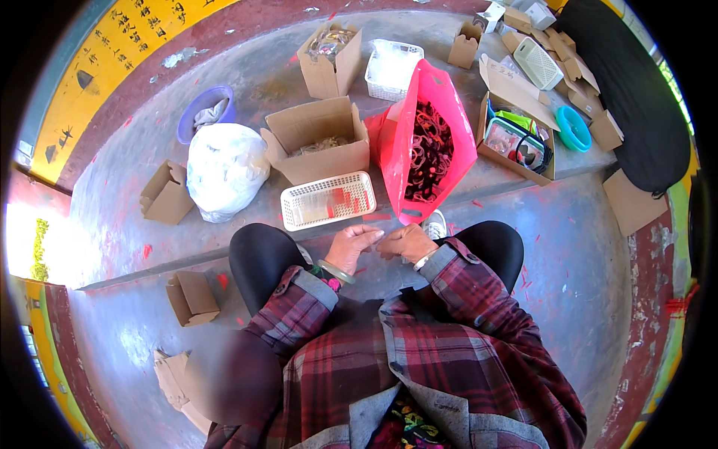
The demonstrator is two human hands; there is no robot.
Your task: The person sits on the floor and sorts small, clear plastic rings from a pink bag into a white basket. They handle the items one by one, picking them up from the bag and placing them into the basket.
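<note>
My left hand and my right hand meet fingertip to fingertip above my lap, between my knees. Both have thumb and fingers pinched together; anything between them is too small to make out. Just beyond the hands lies a cream perforated plastic basket with some red bits inside. To its right stands a bright pink bag, its mouth open on many dark and pinkish looped pieces. Behind the basket an open cardboard box contains a pale tangled heap.
A stuffed white plastic bag and a purple basin are at the left. On the right sit a carton of mixed goods, a teal basket and a black cloth-like cover. A step edge crosses the concrete before me.
</note>
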